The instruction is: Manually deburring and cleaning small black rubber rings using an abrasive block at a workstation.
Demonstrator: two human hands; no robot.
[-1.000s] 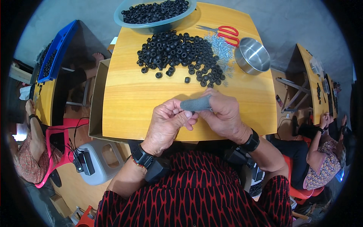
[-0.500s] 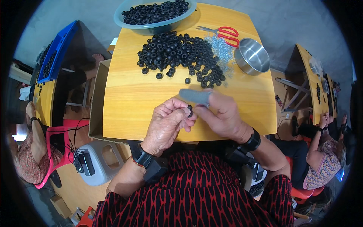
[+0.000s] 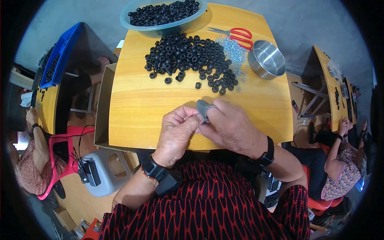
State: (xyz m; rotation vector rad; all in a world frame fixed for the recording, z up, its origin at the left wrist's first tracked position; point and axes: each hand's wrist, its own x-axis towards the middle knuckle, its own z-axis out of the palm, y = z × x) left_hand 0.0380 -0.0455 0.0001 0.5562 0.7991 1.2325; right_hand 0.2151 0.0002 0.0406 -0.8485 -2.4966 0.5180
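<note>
My left hand (image 3: 176,130) is closed in a pinch, thumb against fingers, just above the table's near edge. Against its fingertips presses my right hand (image 3: 236,126), also closed, with a grey finger cover (image 3: 203,108) on its bent index finger. The small black ring-shaped piece between the fingertips is almost wholly hidden now; the earlier head frame shows it in the left pinch. Beyond both hands lies a pile of black ring-shaped pieces (image 3: 184,54), with one loose black piece (image 3: 198,85) closest to me.
Small clear bits (image 3: 234,54) lie beside the pile, near red-handled scissors (image 3: 241,33) and a round metal bowl (image 3: 267,60). A translucent basin (image 3: 164,28) full of black pieces stands at the table's far edge. Other people sit at tables (image 3: 47,114) on both sides.
My right hand has come down and left onto the left fingertips, its covered index finger bending from straight to curled. The black piece has gone from sight behind the fingers.
</note>
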